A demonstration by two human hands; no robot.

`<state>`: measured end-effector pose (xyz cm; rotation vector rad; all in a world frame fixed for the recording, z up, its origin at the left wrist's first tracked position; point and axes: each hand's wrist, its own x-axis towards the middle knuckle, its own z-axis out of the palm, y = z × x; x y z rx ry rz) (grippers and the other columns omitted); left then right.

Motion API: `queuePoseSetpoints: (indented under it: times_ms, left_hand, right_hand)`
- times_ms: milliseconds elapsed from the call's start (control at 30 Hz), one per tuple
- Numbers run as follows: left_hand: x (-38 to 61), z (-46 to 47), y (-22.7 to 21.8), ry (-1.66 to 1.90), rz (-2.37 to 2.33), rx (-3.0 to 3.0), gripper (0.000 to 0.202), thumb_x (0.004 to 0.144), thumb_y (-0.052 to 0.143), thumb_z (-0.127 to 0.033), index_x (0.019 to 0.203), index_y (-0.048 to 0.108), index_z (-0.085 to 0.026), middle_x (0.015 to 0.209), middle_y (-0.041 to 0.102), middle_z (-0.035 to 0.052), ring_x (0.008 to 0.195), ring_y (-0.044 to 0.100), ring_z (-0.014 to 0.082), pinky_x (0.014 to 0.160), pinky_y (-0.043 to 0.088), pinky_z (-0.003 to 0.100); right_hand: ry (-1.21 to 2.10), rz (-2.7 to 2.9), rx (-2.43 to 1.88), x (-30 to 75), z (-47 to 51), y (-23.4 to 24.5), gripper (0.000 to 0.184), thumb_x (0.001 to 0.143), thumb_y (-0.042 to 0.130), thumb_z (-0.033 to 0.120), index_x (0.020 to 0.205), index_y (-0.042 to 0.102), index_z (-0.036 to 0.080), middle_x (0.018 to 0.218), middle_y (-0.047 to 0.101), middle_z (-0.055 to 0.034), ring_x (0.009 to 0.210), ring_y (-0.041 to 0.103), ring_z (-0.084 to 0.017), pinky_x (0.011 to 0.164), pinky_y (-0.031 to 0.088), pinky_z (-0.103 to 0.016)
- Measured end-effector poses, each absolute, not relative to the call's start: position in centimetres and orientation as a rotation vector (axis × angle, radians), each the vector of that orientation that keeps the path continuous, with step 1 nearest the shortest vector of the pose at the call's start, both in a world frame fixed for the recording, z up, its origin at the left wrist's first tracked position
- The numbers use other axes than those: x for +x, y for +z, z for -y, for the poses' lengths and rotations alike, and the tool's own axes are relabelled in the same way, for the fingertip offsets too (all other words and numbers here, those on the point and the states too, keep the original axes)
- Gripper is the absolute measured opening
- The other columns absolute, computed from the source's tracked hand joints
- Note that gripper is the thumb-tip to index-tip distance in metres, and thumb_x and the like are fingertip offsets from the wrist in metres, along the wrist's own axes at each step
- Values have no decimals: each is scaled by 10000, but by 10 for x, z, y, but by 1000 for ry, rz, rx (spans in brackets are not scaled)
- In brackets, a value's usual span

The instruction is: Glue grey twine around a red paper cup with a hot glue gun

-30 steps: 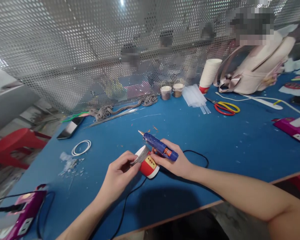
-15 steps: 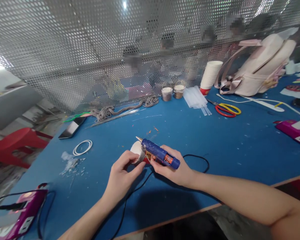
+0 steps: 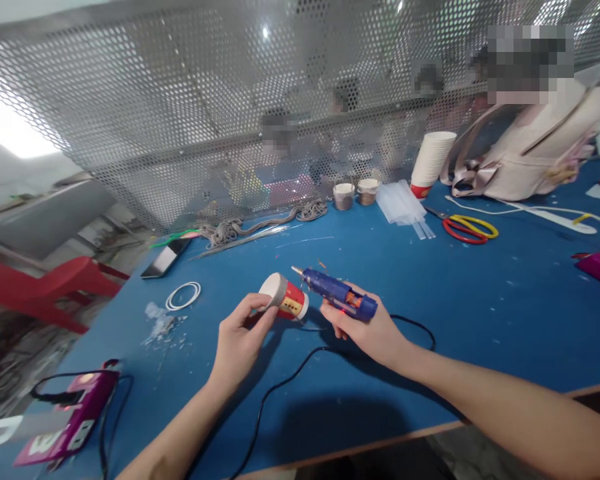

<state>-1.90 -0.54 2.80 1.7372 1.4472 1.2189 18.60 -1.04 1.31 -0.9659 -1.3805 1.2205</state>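
My left hand [image 3: 245,330] pinches a paper cup [image 3: 293,299] near its rim. The cup is red with a gold patch, tilted on its side with its white mouth turned up and to the left. A grey band wraps the cup just below the rim. My right hand [image 3: 367,333] is closed around a blue hot glue gun [image 3: 333,290]. Its metal nozzle points left, a little apart from the cup, and a small red light glows on its body. The gun's black cord [image 3: 280,387] trails over the blue table [image 3: 220,427].
Grey cord bundles [image 3: 227,233], two wrapped cups [image 3: 344,197], clear plastic strips [image 3: 403,207], stacked cups [image 3: 433,163], scissors [image 3: 467,227] and a backpack [image 3: 517,160] line the back. At left lie a phone [image 3: 166,259], a white ring [image 3: 183,297], scraps [image 3: 163,327] and a purple power strip [image 3: 73,420].
The glue gun has moved right, away from the cup. The cup has turned so its red side and base show. The view has shifted slightly.
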Motion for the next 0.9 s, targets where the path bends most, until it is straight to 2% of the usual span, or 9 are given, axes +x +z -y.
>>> queuePoseSetpoints:
  times_ms: [167, 333, 633, 900]
  left_hand:
    - [-21, 3, 25, 1259, -1486, 1589, 179, 746, 627, -347, 788, 662, -177, 702, 659, 5, 659, 592, 155, 634, 481, 250]
    - [-21, 1, 22, 1283, -1478, 1533, 197, 703, 648, -317, 835, 655, -171, 766, 676, 16, 681, 610, 160, 637, 488, 255]
    - [-20, 1, 21, 1288, -1439, 1619, 120, 726, 624, -281, 743, 642, -163, 742, 642, 9, 694, 566, 146, 637, 446, 237]
    - [-20, 1, 20, 1286, -1426, 1611, 108, 725, 627, -272, 753, 638, -167, 731, 618, 0, 670, 551, 140, 631, 438, 238]
  right_hand:
    - [1069, 1637, -984, 184, 13, 13, 178, 807, 593, 308, 697, 512, 195, 570, 468, 40, 482, 426, -94, 459, 369, -221]
    - [883, 1782, -960, 183, 14, 11, 153, 807, 578, 262, 690, 505, 195, 594, 478, 37, 510, 402, -96, 497, 348, -229]
    - [881, 1797, -976, 181, 15, 7, 165, 812, 555, 243, 676, 481, 186, 586, 453, 45, 512, 375, -86, 511, 324, -220]
    - [839, 1847, -964, 180, 15, 9, 149, 790, 549, 213, 662, 479, 183, 584, 470, 33, 512, 390, -90, 521, 324, -224]
